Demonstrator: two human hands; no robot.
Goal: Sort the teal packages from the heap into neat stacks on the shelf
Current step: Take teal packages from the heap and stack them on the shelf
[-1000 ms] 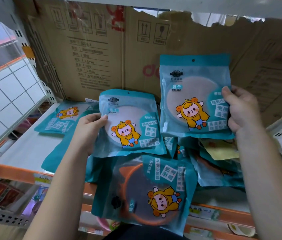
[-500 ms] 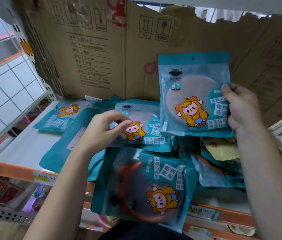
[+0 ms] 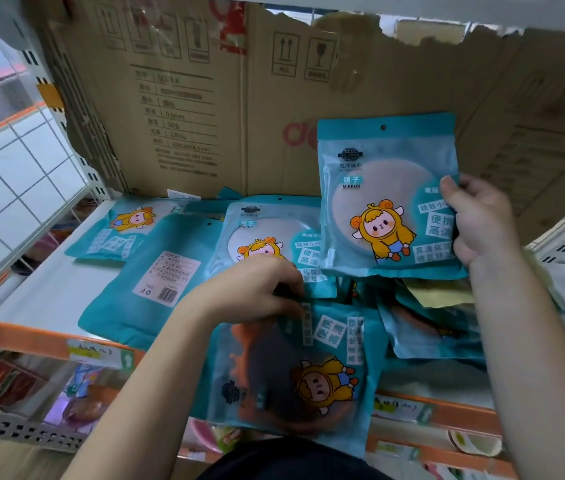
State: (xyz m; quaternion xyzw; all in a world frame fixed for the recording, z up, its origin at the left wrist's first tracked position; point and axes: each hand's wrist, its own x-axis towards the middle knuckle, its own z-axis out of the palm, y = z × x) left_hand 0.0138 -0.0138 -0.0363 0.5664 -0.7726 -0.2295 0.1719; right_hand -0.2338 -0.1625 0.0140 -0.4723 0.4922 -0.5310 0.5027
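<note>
Presently mid-sort. The right hand [image 3: 478,223], centre right of frame, pinches an upright teal package [image 3: 388,195] by its edge, thumb in front. The left hand [image 3: 249,292], lower centre, curls its fingers onto the top edge of the front package [image 3: 294,368], which overhangs the shelf [image 3: 45,285] lip. The heap [image 3: 430,327] lies lower right. The pouches are flat, glossy, limp film over round discs. The next move likely calls for lifting the pouch and squaring its edges.

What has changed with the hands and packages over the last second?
The left hand laid the middle package flat on the shelf, let go, then came forward and now grips the top edge of the overhanging package. The right hand still holds the upright package by its right edge.
</note>
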